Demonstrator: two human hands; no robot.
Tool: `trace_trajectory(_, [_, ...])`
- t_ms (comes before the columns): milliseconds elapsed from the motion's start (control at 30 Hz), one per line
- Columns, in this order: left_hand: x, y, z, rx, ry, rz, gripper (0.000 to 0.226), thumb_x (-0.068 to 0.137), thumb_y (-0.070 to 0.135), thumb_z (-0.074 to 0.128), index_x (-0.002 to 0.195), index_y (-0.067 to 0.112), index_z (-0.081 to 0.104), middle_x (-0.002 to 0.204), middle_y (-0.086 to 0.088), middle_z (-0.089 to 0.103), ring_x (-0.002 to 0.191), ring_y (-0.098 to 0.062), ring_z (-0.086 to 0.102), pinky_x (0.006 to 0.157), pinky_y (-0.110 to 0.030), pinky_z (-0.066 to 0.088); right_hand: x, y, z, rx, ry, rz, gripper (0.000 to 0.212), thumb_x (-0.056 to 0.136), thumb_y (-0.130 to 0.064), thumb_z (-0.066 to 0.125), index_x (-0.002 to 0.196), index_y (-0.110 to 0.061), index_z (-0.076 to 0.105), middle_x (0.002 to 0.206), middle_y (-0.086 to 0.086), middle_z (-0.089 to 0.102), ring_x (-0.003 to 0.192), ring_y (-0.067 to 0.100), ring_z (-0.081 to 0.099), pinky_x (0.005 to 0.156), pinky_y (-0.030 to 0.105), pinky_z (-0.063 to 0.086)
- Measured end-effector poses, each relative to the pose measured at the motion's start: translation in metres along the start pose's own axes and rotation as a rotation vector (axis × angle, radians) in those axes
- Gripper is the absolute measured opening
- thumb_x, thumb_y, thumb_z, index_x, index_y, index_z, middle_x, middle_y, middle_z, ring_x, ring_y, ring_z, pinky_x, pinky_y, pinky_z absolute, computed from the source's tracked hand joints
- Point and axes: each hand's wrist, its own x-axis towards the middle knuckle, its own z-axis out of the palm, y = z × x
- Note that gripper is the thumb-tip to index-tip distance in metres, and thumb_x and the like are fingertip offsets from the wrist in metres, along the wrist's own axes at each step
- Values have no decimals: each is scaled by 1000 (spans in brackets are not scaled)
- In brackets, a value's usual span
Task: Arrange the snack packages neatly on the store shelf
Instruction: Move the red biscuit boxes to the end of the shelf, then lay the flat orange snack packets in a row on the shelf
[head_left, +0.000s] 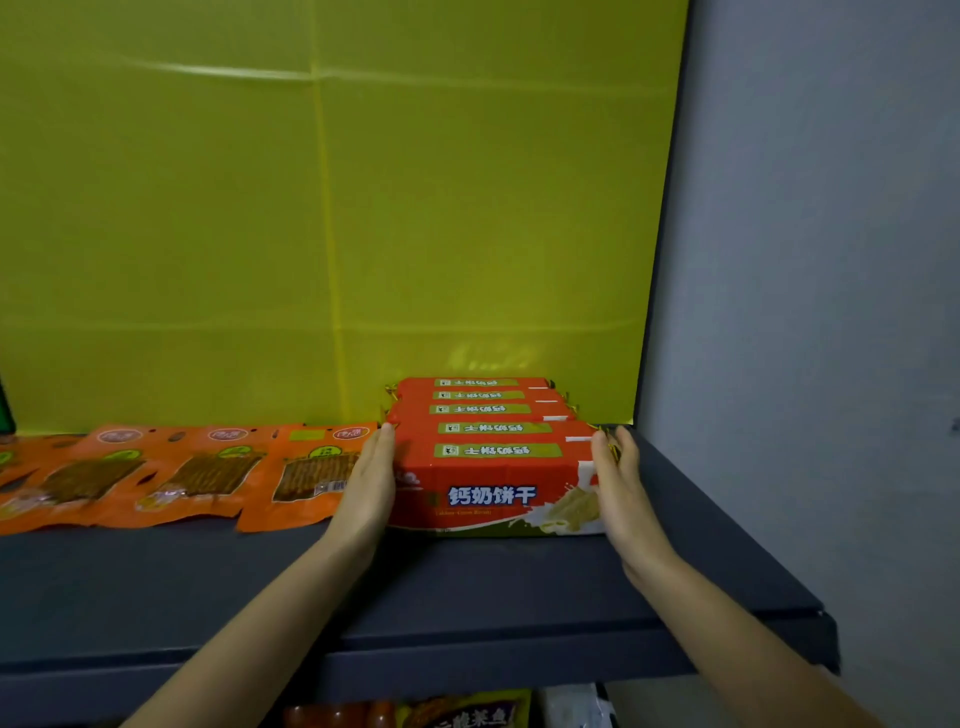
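Fingers (385, 448) straight (pressing red packs (493, 470)).

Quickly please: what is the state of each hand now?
Left hand: open, fingers straight, pressing the left end of the biscuit packs.
Right hand: open, flat against their right end.

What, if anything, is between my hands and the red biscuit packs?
Nothing visible. The left hand lies flat on the left end of the red biscuit packs, the right hand on the right end.
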Motion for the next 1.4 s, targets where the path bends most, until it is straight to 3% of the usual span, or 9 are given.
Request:
trace_trajectory(133, [-20, 14, 18, 78, 36, 58, 49, 91, 60, 30, 119, 26, 51, 112, 0, 64, 107, -18, 59, 103, -43, 40, 8, -1, 6, 5, 37, 1, 48, 99, -44, 26, 143, -25, 24, 117, 5, 56, 88, 9, 59, 62, 21, 46])
trace_trajectory(233, [-27, 18, 22, 114, 36, 106, 30, 97, 48, 26, 111, 29, 44, 95, 9, 59, 92, -9, 56, 92, -34, 38, 8, -1, 5, -12, 24, 10, 44, 99, -42, 29, 139, -24, 28, 118, 5, 55, 89, 9, 59, 62, 22, 47])
trace_trajectory(300, [-31, 22, 17, 136, 48, 114, 42, 96, 50, 30, 127, 25, 43, 115, 6, 58, 106, -12, 55, 99, -34, 37, 11, 1, 2, -131, 90, -43, 48, 97, -42, 35, 141, -22, 28, 131, 7, 47, 110, 17, 56, 76, 32, 53])
trace_trajectory(400, [-35, 30, 2, 375, 144, 263, 56, 98, 41, 35, 146, 14, 27, 151, -1, 31, 139, -18, 29, 115, -31, 20, 9, -12, -4, -412, 265, -290, 53, 94, -36, 46, 142, -17, 31, 151, 5, 27, 137, 20, 30, 107, 49, 38])
trace_trajectory(500, [-49, 47, -25, 724, 215, 549, 38, 99, 26, 39, 128, 7, 53, 132, -9, 55, 125, -23, 48, 100, -28, 34, -4, -37, 3, -359, 178, -556, 39, 95, -26, 48, 132, -16, 44, 139, -3, 38, 126, 10, 38, 98, 42, 47])
trace_trajectory(600, [-75, 63, -65, 1060, 285, 614, 41, 89, 42, 37, 103, 16, 66, 101, -3, 69, 97, -23, 62, 80, -37, 48, -20, -61, 35, -431, -39, -774, 28, 93, -28, 48, 117, -17, 56, 112, -12, 53, 102, 2, 52, 86, 19, 46])
trace_trajectory(733, [-122, 71, -126, 1338, 445, 576, 32, 89, 42, 43, 93, 19, 65, 92, 2, 68, 87, -24, 62, 62, -32, 43, -46, -71, 106, -573, -396, -854, 23, 89, -30, 50, 106, -24, 64, 103, -13, 62, 94, 1, 56, 81, 21, 44])
trace_trajectory(967, [-206, 79, -245, 1481, 710, 301, 22, 93, 34, 47, 98, 20, 64, 101, 5, 65, 96, -21, 61, 69, -32, 44, -105, -71, 250, -550, -759, -927, 17, 90, -31, 54, 104, -27, 63, 105, -12, 65, 100, 8, 59, 87, 31, 49])
trace_trajectory(1400, [-319, 108, -465, 1657, 939, 36, 27, 94, 41, 44, 104, 23, 62, 102, 5, 65, 93, -17, 62, 68, -29, 48, -225, -110, 498, -492, -1028, -1042, 22, 93, -39, 48, 111, -31, 58, 115, -12, 62, 107, 12, 56, 85, 30, 47])
